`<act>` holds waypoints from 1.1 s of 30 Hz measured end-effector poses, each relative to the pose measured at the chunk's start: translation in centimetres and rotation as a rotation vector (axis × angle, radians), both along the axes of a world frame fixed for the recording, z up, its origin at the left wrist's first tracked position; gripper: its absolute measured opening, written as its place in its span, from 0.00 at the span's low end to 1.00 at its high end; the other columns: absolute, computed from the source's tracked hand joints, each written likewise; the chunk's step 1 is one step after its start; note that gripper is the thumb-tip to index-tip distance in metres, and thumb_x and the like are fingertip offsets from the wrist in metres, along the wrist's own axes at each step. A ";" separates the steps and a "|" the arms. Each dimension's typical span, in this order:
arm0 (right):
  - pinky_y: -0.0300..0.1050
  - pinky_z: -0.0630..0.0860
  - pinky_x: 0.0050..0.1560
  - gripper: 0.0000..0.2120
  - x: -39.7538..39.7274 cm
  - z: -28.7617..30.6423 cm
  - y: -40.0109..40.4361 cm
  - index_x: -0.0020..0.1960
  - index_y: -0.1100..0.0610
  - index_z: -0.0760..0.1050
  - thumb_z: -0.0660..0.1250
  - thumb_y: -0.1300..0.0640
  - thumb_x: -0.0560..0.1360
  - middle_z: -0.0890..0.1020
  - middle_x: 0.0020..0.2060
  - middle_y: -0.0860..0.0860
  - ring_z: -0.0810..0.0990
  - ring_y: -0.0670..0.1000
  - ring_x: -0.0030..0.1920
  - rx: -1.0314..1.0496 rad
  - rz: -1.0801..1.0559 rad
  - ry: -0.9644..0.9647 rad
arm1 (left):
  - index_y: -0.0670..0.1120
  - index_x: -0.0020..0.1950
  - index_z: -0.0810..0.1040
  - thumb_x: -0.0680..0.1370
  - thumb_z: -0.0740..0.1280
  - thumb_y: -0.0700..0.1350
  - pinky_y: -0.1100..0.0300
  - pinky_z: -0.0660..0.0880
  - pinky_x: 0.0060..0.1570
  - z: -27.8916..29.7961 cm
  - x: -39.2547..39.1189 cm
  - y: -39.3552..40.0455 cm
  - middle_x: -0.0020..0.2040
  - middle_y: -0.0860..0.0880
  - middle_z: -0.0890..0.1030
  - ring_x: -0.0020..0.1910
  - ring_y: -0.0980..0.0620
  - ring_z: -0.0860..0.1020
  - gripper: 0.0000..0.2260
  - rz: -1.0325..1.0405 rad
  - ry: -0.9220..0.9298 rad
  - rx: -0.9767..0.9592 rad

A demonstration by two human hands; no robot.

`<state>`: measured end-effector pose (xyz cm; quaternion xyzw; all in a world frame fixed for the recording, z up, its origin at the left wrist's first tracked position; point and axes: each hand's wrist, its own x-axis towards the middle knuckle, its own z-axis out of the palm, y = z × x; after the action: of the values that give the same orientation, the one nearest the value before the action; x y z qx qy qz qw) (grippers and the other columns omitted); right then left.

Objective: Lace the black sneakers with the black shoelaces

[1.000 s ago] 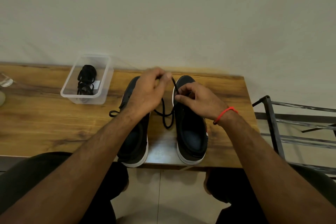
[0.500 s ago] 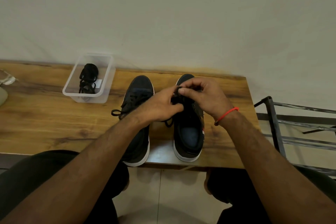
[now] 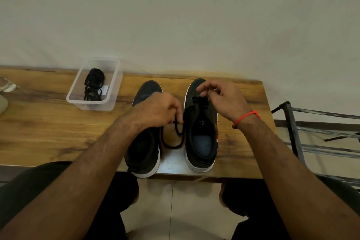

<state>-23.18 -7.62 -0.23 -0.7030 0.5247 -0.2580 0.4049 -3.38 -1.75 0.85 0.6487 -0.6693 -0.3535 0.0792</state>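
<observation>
1. Against a plain pale wall stands the wooden table (image 3: pixel 48 132), its grain brown and streaked, with a pale glossy patch at the near edge between the shoes.
2. Beyond the table's right end stands a dark metal rack (image 3: pixel 315 128) of thin bars.
3. Side by side on the table, toes toward the wall, sit the two black sneakers with white soles. The left sneaker (image 3: pixel 145 154) is partly covered by the left forearm; its heel juts slightly over the near edge.
4. The right sneaker (image 3: pixel 201 138) shows a dark blue insole, a small white mark on the tongue and a touch of red at its outer side; lacing crosses its upper eyelets.
5. Near the far left of the table sits a clear plastic box (image 3: pixel 112 93) holding a coiled spare shoelace (image 3: pixel 93 85), black and bundled.
6. The left hand (image 3: pixel 155 110) hovers over the left sneaker, fingers curled, gripping a strand of lace.
7. The right hand (image 3: pixel 224 97) is above the right sneaker's eyelets, thumb and fingertips pinching the lace there; a red thread bracelet (image 3: pixel 246 116) circles the wrist.
8. The black shoelace (image 3: pixel 176 141), round and cord-like, runs from the right sneaker into the left hand and sags in a loop onto the table between the shoes.
</observation>
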 end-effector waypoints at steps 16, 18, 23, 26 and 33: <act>0.35 0.76 0.53 0.12 0.1 -1.2 0.0 0.55 0.49 0.82 0.63 0.63 0.80 0.83 0.48 0.43 0.80 0.38 0.49 -0.083 0.162 0.164 | 0.48 0.47 0.78 0.81 0.66 0.49 0.64 0.69 0.34 -2.8 -2.5 -0.5 0.40 0.54 0.80 0.38 0.56 0.77 0.06 0.297 0.092 -0.146; 0.46 0.76 0.60 0.10 0.1 -1.7 0.0 0.59 0.49 0.81 0.65 0.53 0.80 0.82 0.54 0.46 0.79 0.46 0.56 -0.161 0.253 0.303 | 0.45 0.47 0.81 0.81 0.63 0.52 0.60 0.68 0.33 -2.0 -2.6 -0.7 0.36 0.53 0.78 0.33 0.55 0.75 0.13 0.351 0.162 -0.132; 0.62 0.75 0.57 0.09 0.7 -1.8 0.6 0.54 0.47 0.79 0.64 0.45 0.79 0.78 0.52 0.44 0.76 0.55 0.56 -0.170 0.265 0.358 | 0.49 0.41 0.81 0.81 0.67 0.54 0.67 0.74 0.41 -0.1 -2.6 -0.8 0.39 0.52 0.82 0.39 0.59 0.79 0.13 0.497 0.464 -0.244; 0.57 0.76 0.57 0.03 0.6 -1.1 0.4 0.52 0.49 0.78 0.66 0.53 0.80 0.80 0.50 0.44 0.78 0.50 0.53 -0.102 0.199 0.237 | 0.49 0.42 0.78 0.82 0.67 0.53 0.64 0.73 0.41 1.4 -1.4 -1.3 0.41 0.47 0.84 0.42 0.55 0.81 0.12 0.659 0.860 -0.282; 0.50 0.79 0.57 0.05 0.7 -0.7 0.7 0.54 0.53 0.77 0.67 0.57 0.79 0.81 0.49 0.48 0.80 0.47 0.52 0.042 0.168 -0.012 | 0.48 0.50 0.81 0.85 0.62 0.54 0.61 0.66 0.28 2.3 -0.2 -1.1 0.30 0.55 0.68 0.26 0.57 0.64 0.14 0.656 0.917 -0.339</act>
<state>-22.48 -6.91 -0.93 -0.7341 0.4668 -0.2163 0.4431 -3.56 -2.86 3.14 0.5812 -0.3783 -0.4429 0.5683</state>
